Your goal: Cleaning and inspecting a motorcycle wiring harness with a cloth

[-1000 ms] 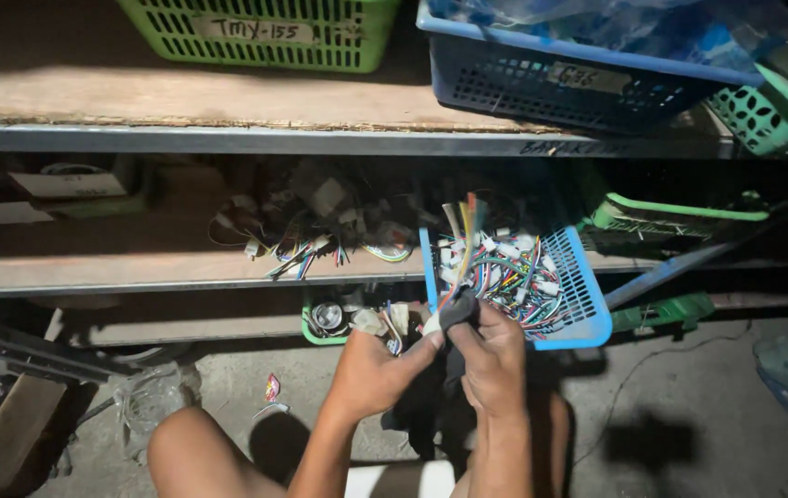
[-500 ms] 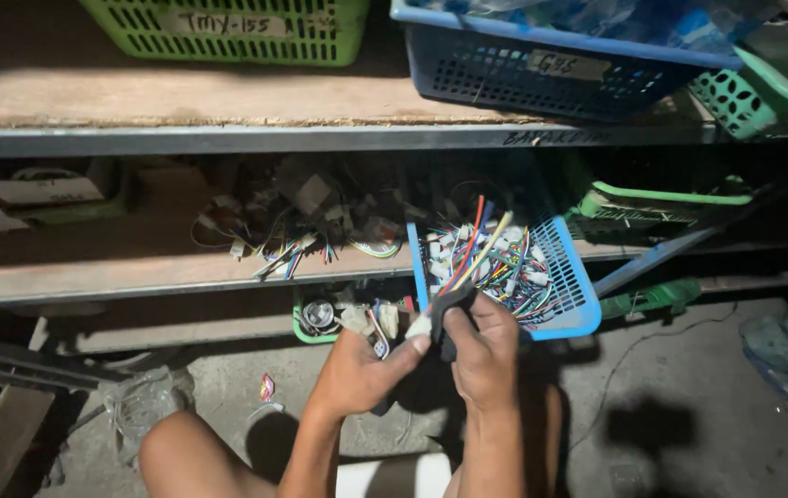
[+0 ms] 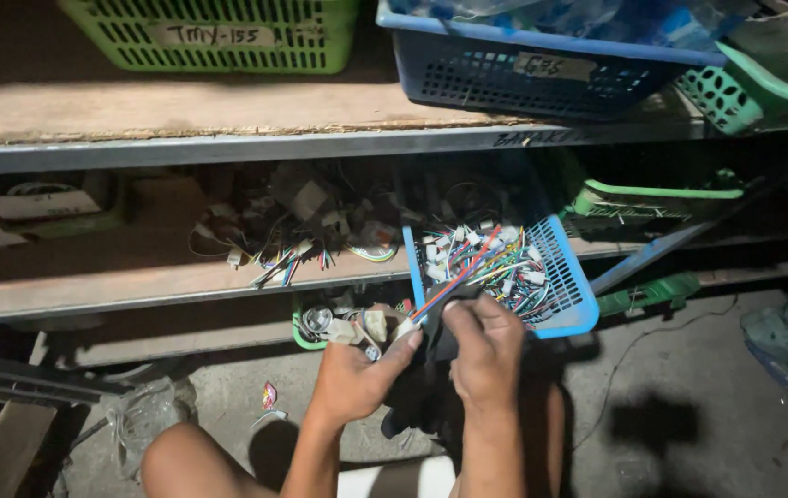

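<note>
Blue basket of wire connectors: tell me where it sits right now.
In the head view, the blue basket of wire connectors hangs off the lower shelf edge, right of centre, just above the right hand and left hand.

Dark connector block (image 3: 437,337): small, black, held between both hands just in front of the lower shelf, partly hidden by fingers. A bundle of coloured wires (image 3: 463,274) (red, blue, orange visible) runs from it up and to the right into the blue basket (image 3: 571,300). Basket is a shallow slotted plastic tray, tilted, near edge overhanging the shelf; it holds a tangle of multicoloured wires with white plug connectors (image 3: 497,258). Block's exact shape cannot be made out.
</note>
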